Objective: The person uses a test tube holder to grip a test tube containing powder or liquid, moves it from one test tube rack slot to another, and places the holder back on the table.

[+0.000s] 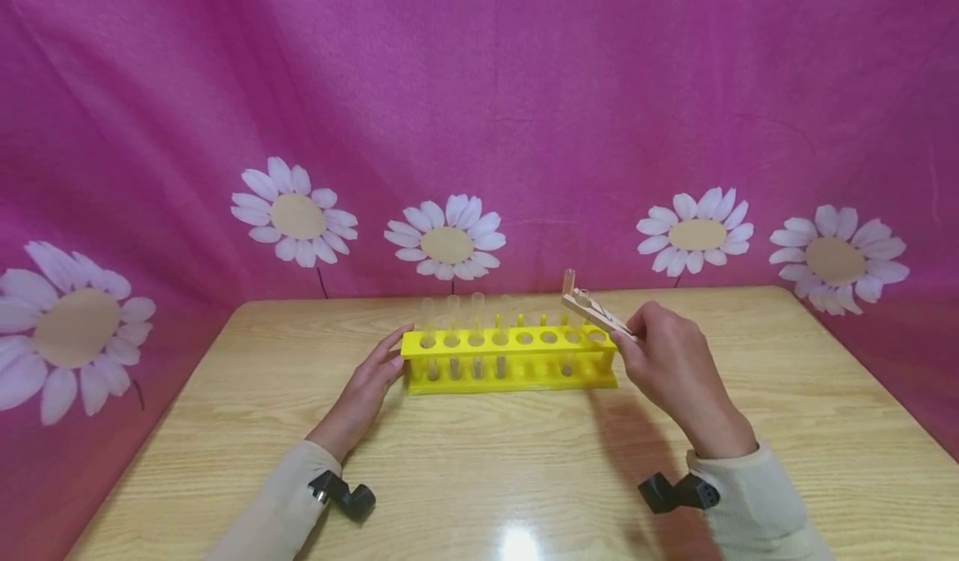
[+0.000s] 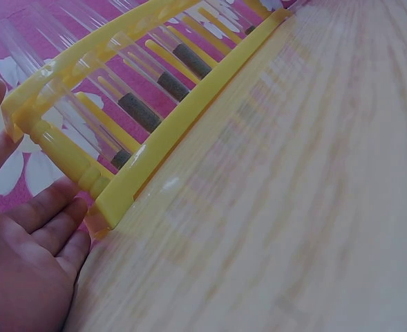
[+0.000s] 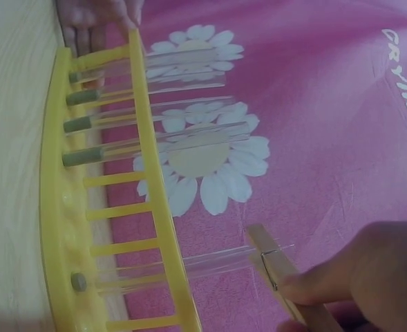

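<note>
Evidently, from the head, the yellow rack stands toward six o'clock on the table; the left hand touches its nine-o'clock end, while the right hand pinches a clothespin near its three-o'clock end. Left wrist: fairly straight fingers meet the rack, toward eight o'clock. Right wrist: the clothespin, toward five o'clock, crosses a test tube.

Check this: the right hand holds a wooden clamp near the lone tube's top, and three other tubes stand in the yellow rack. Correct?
Not quite: the right wrist view shows four other tubes, not three, standing in the yellow rack. The right hand does hold the wooden clamp near the top of the lone tube.
</note>
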A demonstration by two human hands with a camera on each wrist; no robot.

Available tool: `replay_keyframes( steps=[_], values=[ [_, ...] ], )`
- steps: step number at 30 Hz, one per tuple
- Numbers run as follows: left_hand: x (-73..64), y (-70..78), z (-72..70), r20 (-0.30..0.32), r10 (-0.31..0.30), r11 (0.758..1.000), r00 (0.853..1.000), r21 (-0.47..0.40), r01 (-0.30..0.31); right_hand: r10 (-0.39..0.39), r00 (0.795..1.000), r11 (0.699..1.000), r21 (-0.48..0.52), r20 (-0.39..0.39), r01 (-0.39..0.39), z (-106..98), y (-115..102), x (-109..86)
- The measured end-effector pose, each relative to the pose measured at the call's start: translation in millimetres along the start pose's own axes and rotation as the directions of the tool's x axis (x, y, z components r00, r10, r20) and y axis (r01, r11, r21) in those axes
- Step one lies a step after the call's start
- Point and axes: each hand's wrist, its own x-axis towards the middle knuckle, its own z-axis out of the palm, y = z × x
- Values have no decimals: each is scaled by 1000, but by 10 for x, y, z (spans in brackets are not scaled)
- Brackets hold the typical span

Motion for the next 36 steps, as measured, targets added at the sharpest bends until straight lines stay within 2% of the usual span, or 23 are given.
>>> replay_keyframes(
  steps=[24, 36],
  values=[
    [7, 1, -15, 8, -7, 1000, 1000, 30, 6, -21, 997, 1000, -4, 75, 21, 38, 56, 38],
    [2, 12, 0, -3, -9, 999, 1000, 35, 9, -6, 995, 1000, -2, 97, 6, 59, 80, 48]
  ],
)
